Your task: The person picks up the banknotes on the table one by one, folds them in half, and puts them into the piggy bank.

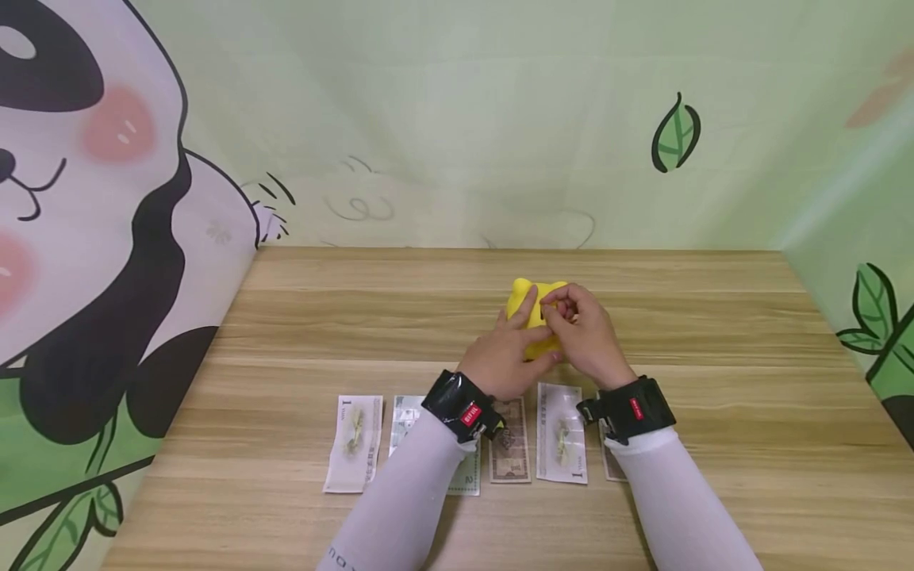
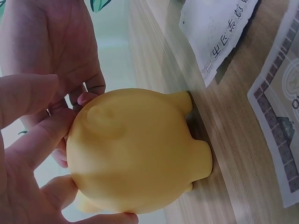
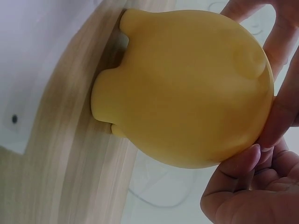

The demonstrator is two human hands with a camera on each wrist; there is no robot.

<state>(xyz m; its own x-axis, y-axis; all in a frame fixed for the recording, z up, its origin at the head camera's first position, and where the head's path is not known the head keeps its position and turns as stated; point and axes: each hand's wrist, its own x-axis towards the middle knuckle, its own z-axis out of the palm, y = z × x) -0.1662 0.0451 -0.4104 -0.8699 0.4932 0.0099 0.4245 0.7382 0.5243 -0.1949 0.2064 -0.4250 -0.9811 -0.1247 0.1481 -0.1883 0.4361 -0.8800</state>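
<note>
A yellow piggy bank stands upright on the wooden table in front of me, and its rounded body fills much of both wrist views. My left hand holds it, with fingers spread over its top and thumb along its near side. At a dark slot on top, my right hand has thumb and index fingertips pressed together, the other fingers curled. Whether anything thin is pinched there is hidden. Closest to the wrists lie a brown banknote and a pale one-yuan note.
More notes lie in the same row: a pale one at the left, a green one partly under my left sleeve, and a note edge below my right wrist. Behind the table hangs a printed green backdrop.
</note>
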